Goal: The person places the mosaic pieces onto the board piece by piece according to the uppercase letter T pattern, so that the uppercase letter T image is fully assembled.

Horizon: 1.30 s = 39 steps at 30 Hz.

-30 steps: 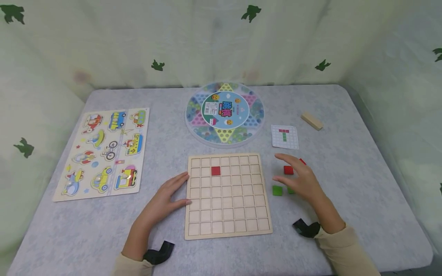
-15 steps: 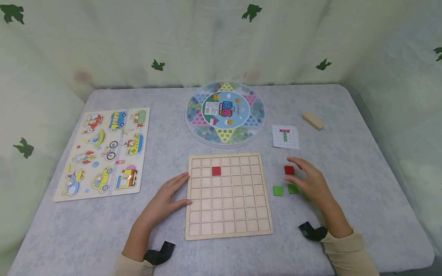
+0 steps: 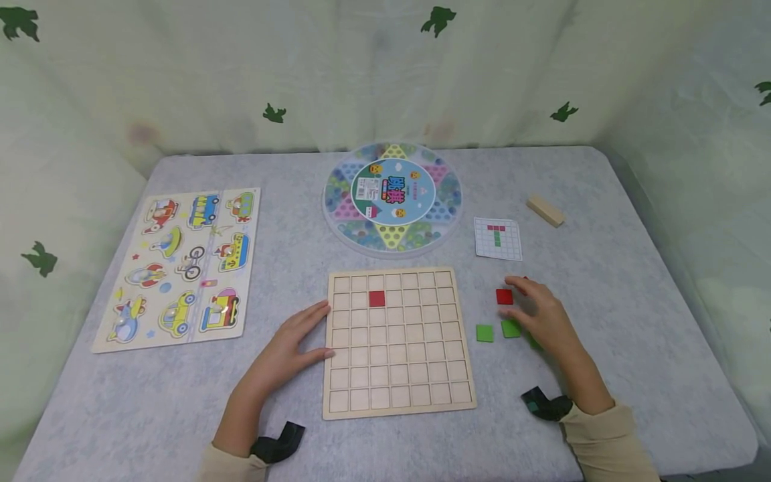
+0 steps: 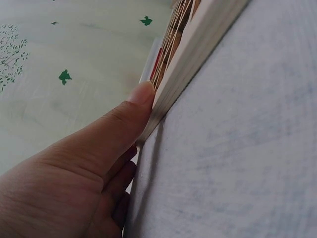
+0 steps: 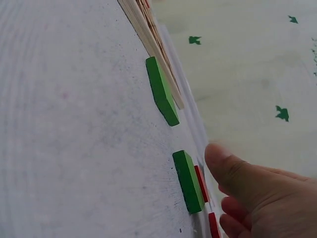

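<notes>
My left hand (image 3: 289, 345) rests against the left edge of a wooden grid board (image 3: 397, 396), fingers fairly straight, thumb at the edge lower down. One red square tile (image 3: 376, 298) sits in a cell of the board's second row. To the right of the board, my right hand (image 3: 545, 320) hovers over loose tiles, holding nothing, with thumb and index finger spread. A loose red tile (image 3: 504, 296) lies by that gap. Two green tiles, one left (image 3: 484, 333) and one nearer (image 3: 510, 329), lie below; another green tile (image 3: 533, 342) and a red corner are mostly covered by the hand.
A small pattern card (image 3: 497, 249) with a red and green T lies behind the tiles. Farther back are a wooden block (image 3: 545, 211) and a round Chinese checkers set (image 3: 392, 241). At left lies a vehicle puzzle board (image 3: 150, 339). Curtains hang around the table.
My right hand has shifted right, away from the board, showing more of the red and green tiles; it has barely moved over the last half second. The left hand has stayed put.
</notes>
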Available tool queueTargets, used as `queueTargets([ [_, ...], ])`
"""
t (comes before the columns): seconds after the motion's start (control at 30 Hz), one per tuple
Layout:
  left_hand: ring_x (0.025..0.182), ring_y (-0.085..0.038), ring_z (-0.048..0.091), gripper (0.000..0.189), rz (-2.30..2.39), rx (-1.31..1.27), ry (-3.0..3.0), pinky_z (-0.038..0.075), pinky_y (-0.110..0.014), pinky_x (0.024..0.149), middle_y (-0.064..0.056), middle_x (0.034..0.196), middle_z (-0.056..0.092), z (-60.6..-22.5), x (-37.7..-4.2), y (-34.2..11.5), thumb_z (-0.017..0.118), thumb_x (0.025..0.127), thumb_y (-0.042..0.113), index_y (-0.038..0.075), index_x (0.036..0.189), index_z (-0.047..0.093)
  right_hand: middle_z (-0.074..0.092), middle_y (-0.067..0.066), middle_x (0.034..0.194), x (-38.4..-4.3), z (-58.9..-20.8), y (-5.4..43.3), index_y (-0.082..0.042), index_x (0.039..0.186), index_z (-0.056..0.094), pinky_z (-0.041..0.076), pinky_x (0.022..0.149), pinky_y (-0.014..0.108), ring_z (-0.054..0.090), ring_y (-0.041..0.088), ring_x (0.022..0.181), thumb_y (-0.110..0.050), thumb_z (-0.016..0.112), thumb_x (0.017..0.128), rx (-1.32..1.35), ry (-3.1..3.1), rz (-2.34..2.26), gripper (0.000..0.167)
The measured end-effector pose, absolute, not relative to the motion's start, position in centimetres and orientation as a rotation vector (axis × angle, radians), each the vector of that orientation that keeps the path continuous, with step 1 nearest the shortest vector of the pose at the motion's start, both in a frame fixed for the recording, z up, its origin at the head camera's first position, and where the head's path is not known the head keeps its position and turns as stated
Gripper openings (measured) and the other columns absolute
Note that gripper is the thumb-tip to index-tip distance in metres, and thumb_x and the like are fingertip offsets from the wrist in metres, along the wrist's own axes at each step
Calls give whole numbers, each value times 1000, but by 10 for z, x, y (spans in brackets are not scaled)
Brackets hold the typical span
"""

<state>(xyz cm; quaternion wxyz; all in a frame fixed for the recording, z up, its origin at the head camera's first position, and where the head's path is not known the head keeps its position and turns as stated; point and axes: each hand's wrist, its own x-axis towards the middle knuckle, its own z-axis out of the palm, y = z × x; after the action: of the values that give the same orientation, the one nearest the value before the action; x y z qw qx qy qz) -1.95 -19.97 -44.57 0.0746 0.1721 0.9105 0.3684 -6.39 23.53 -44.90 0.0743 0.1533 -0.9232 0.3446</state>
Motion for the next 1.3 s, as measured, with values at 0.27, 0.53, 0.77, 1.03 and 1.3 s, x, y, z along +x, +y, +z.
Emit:
queueTargets([
  [0.27,128,-30,28,75,1096,510,2732,24,-50,101,-9,141,33,-446,-20,-200,71,76,34,6,137,37,54,18,115,-64,-453,237,1,119,53,37,89,51,45,34,108,-6,76,70,428,-2844,995,54],
  [0.53,128,-30,28,75,1104,520,2735,24,-49,101,-9,141,33,-447,-19,-201,71,76,33,7,138,37,53,16,113,-64,-452,238,1,116,55,38,90,49,46,31,107,-3,71,75,433,-2871,1000,45],
  [0.77,128,-30,27,75,1107,515,2727,24,-49,101,-8,142,33,-448,-19,-201,71,76,34,7,138,37,53,15,100,-64,-446,236,2,108,59,42,82,46,49,29,95,-3,69,77,423,-2905,1021,32],
  [1.03,129,-29,27,75,1107,515,2721,24,-49,101,-8,142,32,-447,-20,-201,70,77,35,8,138,36,56,12,106,-66,-429,224,-2,112,58,43,83,44,50,26,99,-7,67,80,525,-2832,1000,34],
  [1.3,129,-29,27,75,1104,519,2720,24,-49,101,-8,142,32,-447,-19,-201,70,77,35,8,138,35,57,10,106,-79,-400,180,-1,109,60,42,83,39,49,25,101,-1,74,70,823,-2557,1018,41],
])
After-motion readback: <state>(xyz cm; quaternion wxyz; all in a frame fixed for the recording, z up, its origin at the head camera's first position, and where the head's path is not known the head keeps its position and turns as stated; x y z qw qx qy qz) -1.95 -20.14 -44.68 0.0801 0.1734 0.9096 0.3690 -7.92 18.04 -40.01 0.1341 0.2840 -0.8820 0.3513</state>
